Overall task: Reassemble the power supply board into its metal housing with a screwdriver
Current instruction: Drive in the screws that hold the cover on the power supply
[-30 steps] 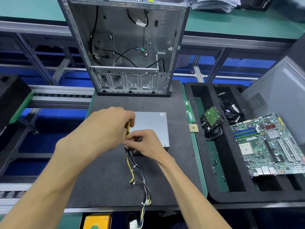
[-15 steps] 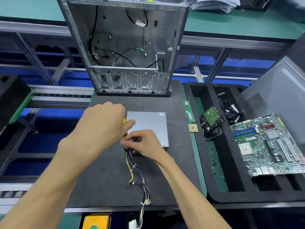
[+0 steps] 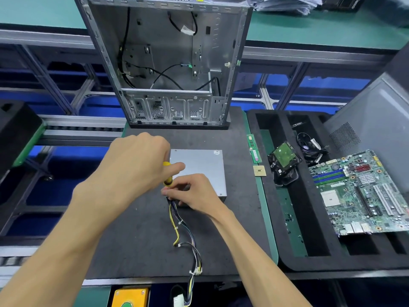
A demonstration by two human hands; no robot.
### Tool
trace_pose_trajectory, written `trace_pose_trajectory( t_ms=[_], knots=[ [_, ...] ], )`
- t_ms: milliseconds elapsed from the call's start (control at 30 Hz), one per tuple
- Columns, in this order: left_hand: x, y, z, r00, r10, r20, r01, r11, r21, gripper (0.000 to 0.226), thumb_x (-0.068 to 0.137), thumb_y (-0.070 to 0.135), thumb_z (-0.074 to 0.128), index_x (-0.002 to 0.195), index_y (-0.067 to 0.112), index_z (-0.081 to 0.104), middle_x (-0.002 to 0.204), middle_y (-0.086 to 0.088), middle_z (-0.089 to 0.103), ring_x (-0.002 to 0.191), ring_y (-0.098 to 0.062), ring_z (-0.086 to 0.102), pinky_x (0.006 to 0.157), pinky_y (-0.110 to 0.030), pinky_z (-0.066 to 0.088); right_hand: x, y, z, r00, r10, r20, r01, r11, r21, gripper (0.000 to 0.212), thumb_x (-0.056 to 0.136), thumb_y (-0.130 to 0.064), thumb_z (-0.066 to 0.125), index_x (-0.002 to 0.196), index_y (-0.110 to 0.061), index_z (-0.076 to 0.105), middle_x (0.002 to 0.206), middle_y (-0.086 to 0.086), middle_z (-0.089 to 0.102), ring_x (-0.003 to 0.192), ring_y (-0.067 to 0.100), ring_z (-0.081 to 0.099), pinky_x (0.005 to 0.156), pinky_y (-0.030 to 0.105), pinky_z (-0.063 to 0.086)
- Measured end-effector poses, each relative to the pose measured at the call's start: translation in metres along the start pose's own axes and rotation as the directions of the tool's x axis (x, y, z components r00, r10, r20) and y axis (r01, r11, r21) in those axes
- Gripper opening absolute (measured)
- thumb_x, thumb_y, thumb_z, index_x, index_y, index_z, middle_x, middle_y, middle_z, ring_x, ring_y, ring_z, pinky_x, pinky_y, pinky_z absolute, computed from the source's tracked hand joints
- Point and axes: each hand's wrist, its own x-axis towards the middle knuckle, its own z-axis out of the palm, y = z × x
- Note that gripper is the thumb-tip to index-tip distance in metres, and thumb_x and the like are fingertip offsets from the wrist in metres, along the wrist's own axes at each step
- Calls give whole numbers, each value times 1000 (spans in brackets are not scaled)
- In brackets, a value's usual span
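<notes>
The grey metal power supply housing (image 3: pixel 202 168) lies flat on the dark mat (image 3: pixel 141 240), its lid facing up. My left hand (image 3: pixel 137 165) grips a yellow-handled screwdriver (image 3: pixel 167 179) held upright at the housing's near left corner. My right hand (image 3: pixel 192 193) rests at that same corner, with its fingers pinching near the screwdriver's tip, where the cable bundle (image 3: pixel 183 231) leaves the housing. The tip and any screw are hidden by my fingers. The yellow and black cables trail toward me over the mat's front edge.
An open computer case (image 3: pixel 170 63) stands upright at the mat's far edge. To the right, a black foam tray (image 3: pixel 309 260) holds a hard drive (image 3: pixel 284 160), loose cables (image 3: pixel 309 149) and a motherboard (image 3: pixel 363 191). RAM sticks (image 3: pixel 254 149) and a CPU chip (image 3: pixel 259 171) lie beside it.
My left hand has risen slightly and shifted with the screwdriver, showing more of the yellow handle. My right hand stays at the housing's corner.
</notes>
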Motion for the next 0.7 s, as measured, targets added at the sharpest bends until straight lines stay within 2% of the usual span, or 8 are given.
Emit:
trace_pose_trajectory(
  t_ms=[100,233,300,400,500,600,667,700],
  knots=[
    [1,2,0,1000,-14,-8,14,1000,-17,50,86,63,54,59,25,36,62,4,45,57,-20,44,51,-29,25,0,1,0,1000,15,-3,-15,1000,6,9,84,-41,78,85,-32,80,72,-5,74,63,5,63,59,20,56],
    [1,-4,-2,988,108,111,-93,987,-128,11,91,43,60,88,35,54,89,11,53,86,-20,56,66,-33,43,0,0,1,1000,7,-6,-7,1000,1,4,86,-37,79,83,-35,80,69,-7,72,64,7,64,59,21,55],
    [-1,-4,-3,985,130,113,-116,986,-123,12,91,44,60,99,42,52,99,13,50,92,-17,56,68,-33,41,0,0,0,1000,15,-8,-15,1000,3,5,86,-37,80,82,-33,80,69,-7,72,64,6,63,59,23,56],
    [0,-4,1,998,48,42,-44,995,-92,20,87,50,61,86,32,51,87,8,59,87,-24,58,65,-33,37,0,-2,0,1000,15,-5,-15,1000,1,6,86,-35,79,85,-30,81,71,-5,73,65,6,65,59,23,57],
    [3,-3,5,1000,-25,-11,25,999,-44,45,84,61,59,63,24,45,70,1,54,71,-26,56,56,-32,31,-1,-4,-1,1000,17,1,-17,1000,10,4,88,-30,79,85,-32,81,71,-4,73,63,5,63,59,20,54],
    [1,0,6,995,-76,-62,75,997,-13,65,81,75,47,52,18,40,57,-1,47,53,-21,45,50,-28,24,-1,-4,-1,1000,28,-6,-28,1000,-8,4,88,-29,80,85,-26,81,69,-5,72,60,9,61,61,23,55],
    [-1,0,8,996,-72,-58,71,997,-20,59,83,71,48,55,19,44,59,0,49,56,-22,47,51,-29,25,-1,-4,-1,999,37,-12,-37,999,-16,4,88,-30,80,84,-27,81,68,-6,72,59,11,62,62,27,57],
    [-2,-1,7,998,-43,-36,41,998,-47,47,86,64,52,63,23,50,66,2,53,63,-24,52,53,-30,30,0,-5,-1,999,37,-12,-37,999,-20,5,88,-30,81,83,-29,80,69,-6,72,59,12,62,63,30,58]
  ],
)
